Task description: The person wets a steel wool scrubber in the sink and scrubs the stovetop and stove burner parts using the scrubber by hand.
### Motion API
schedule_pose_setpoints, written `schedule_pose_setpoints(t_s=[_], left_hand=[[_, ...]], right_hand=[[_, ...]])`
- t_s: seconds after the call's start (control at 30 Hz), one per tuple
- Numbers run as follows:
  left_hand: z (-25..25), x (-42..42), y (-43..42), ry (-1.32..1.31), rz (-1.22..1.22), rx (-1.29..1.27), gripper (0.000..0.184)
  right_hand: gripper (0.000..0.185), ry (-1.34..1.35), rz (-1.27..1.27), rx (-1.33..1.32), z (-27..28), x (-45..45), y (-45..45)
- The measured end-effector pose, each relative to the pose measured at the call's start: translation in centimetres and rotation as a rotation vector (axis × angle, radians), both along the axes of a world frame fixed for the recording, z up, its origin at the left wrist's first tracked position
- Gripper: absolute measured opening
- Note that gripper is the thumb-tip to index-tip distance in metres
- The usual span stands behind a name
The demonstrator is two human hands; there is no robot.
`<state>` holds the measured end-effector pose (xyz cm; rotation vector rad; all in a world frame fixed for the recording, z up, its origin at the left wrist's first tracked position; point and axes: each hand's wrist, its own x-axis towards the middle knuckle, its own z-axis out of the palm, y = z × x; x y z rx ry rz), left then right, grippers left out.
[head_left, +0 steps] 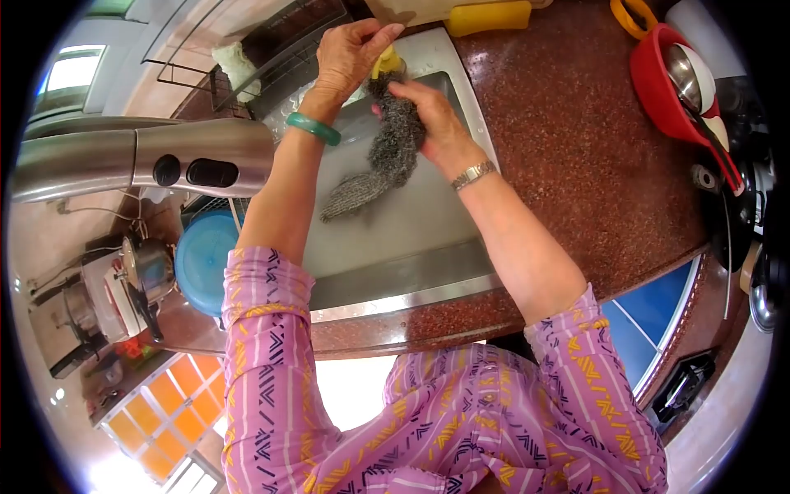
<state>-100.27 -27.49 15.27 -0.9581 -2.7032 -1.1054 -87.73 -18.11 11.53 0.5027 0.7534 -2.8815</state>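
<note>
A long grey knitted cloth [397,146] hangs over the sink [346,255], its lower end trailing to the left. My right hand [436,123] is closed round its upper part. My left hand [352,58], with a green bangle at the wrist, is raised at the far side of the sink, beside a yellow-topped bottle [389,62]. Its thumb points right; the rest of its fingers are partly turned away, and whether it grips the bottle is unclear.
A large metal faucet [148,156] juts in from the left. A blue round lid [206,262] lies left of the sink. On the right counter stands a red bowl [658,90] with utensils. A yellow object [490,18] lies behind the sink.
</note>
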Motion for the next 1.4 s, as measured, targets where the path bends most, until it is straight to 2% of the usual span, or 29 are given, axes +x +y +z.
schedule_pose_setpoints(t_s=[0.03, 0.1, 0.17, 0.43, 0.5, 0.53, 0.63, 0.67, 0.7, 0.73, 0.77, 0.8, 0.83, 0.87, 0.93, 0.97, 1.03, 1.1, 1.13, 1.17, 1.2, 1.23, 1.3, 1.33, 1.37, 1.4], left_hand=[[0.0, 0.1, 0.1, -0.010, 0.008, 0.006, 0.033], [-0.2, 0.1, 0.1, -0.022, 0.014, 0.011, 0.033], [-0.5, -0.3, -0.1, -0.083, 0.032, 0.011, 0.041], [-0.6, -0.2, 0.1, -0.005, 0.021, 0.034, 0.038], [-0.4, -0.1, -0.1, -0.021, 0.019, 0.028, 0.038], [-0.5, 0.0, -0.3, -0.053, 0.048, 0.027, 0.039], [-0.7, 1.2, -1.1, -0.072, 0.208, -0.030, 0.041], [-2.0, 1.6, -2.0, -0.093, 0.259, 0.101, 0.040], [-1.7, 2.9, -1.9, 0.096, 0.259, 0.104, 0.039], [-2.2, 3.9, -3.0, 0.077, 0.241, 0.126, 0.036], [-2.7, 4.5, -3.6, 0.010, 0.219, 0.171, 0.038], [-2.9, 5.4, -4.1, 0.347, 0.181, 0.040, 0.039], [0.3, 9.8, -1.5, 0.200, 0.260, 0.040, 0.035], [-0.7, 9.8, -1.6, 0.225, 0.210, 0.134, 0.029], [1.1, 13.2, 0.9, 0.203, 0.135, 0.180, 0.026], [2.2, 15.3, 3.7, 0.249, -0.001, 0.214, 0.026], [3.2, 18.9, 8.3, 0.183, -0.123, 0.171, 0.025], [2.2, 23.0, 14.4, 0.050, -0.439, 0.348, 0.022], [3.0, 26.8, 17.8, 0.128, -0.543, 0.322, 0.020], [3.6, 32.2, 21.2, 0.055, -0.598, 0.353, 0.019], [2.7, 34.6, 24.2, -0.208, -0.680, 0.342, 0.019], [4.0, 40.5, 27.2, -0.108, -0.765, 0.327, 0.019], [6.6, 51.4, 31.7, -0.065, -1.107, 0.349, 0.016], [6.4, 55.9, 33.6, -0.122, -1.187, 0.343, 0.014], [6.9, 60.0, 34.7, -0.166, -1.255, 0.270, 0.013], [7.3, 63.8, 35.5, -0.208, -1.316, 0.191, 0.011]], right_hand=[[0.024, -0.001, -0.001, -0.001, -0.2, 0.0, 0.1], [0.035, 0.042, 0.034, 0.006, -0.5, 0.0, 0.3], [0.035, 0.048, 0.034, 0.009, -0.7, -0.1, 0.2], [0.026, -0.038, 0.051, 0.004, 0.2, 2.4, 0.3], [0.024, 0.088, 0.190, -0.202, 0.7, 4.2, 1.0], [0.027, 0.087, 0.152, -0.132, 1.2, 4.9, 1.0], [0.026, 0.082, 0.135, -0.143, 2.6, 7.8, 2.5], [0.028, 0.110, 0.139, -0.244, 3.3, 9.0, 3.3], [0.027, 0.041, 0.076, -0.008, 5.1, 9.9, 4.6], [0.028, 0.112, 0.042, 0.151, 4.7, 11.5, 5.3], [0.029, 0.120, -0.020, 0.094, 4.8, 13.3, 6.2], [0.029, 0.086, -0.018, 0.073, 6.7, 15.9, 8.1], [0.028, 0.105, -0.101, 0.013, 6.4, 17.9, 9.3], [0.029, 0.120, -0.154, 0.004, 6.8, 20.8, 11.0], [0.035, 0.103, -0.313, 0.028, 7.3, 27.3, 13.4], [0.039, 0.079, -0.387, 0.007, 7.0, 30.1, 14.7], [0.038, 0.013, -0.618, 0.110, 6.2, 37.2, 16.5], [0.038, -0.053, -0.858, 0.044, 6.3, 45.8, 18.0], [0.037, -0.084, -0.937, 0.051, 6.8, 50.9, 18.7], [0.035, -0.178, -1.077, 0.023, 6.9, 56.6, 19.5], [0.037, -0.166, -1.228, 0.121, 6.8, 61.1, 19.6], [0.036, -0.266, -1.487, 0.050, 7.7, 64.8, 19.6], [0.029, -0.205, -1.752, 0.000, 7.6, 73.8, 19.4], [0.025, -0.165, -1.799, 0.107, 6.8, 78.6, 19.6], [0.023, -0.229, -1.939, 0.078, 6.8, 82.1, 19.6], [0.021, -0.177, -1.980, 0.032, 6.6, 85.6, 19.4]])
